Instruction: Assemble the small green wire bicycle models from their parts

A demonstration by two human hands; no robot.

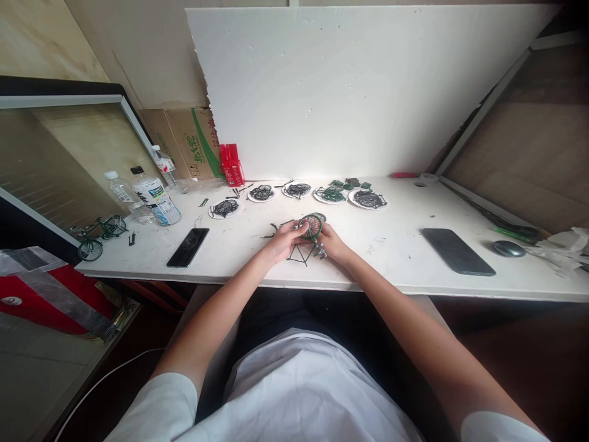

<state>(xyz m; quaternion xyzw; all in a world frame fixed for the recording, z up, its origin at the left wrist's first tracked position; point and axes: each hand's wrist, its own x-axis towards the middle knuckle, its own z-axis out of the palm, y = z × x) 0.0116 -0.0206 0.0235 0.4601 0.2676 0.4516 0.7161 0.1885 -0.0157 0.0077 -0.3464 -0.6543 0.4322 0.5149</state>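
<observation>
Both my hands meet over the middle of the white table on a small model bicycle part. My left hand pinches the green-rimmed spoked wheel from the left. My right hand grips the same piece from the right, fingers closed near the wheel's hub. A thin dark green frame hangs below the wheel, between my hands. Several white dishes of small dark and green parts lie in a row behind my hands.
A finished green model bicycle stands at the table's left end near three water bottles. One black phone lies left of me, another to my right, with a mouse beyond. A red box leans on the white foam board.
</observation>
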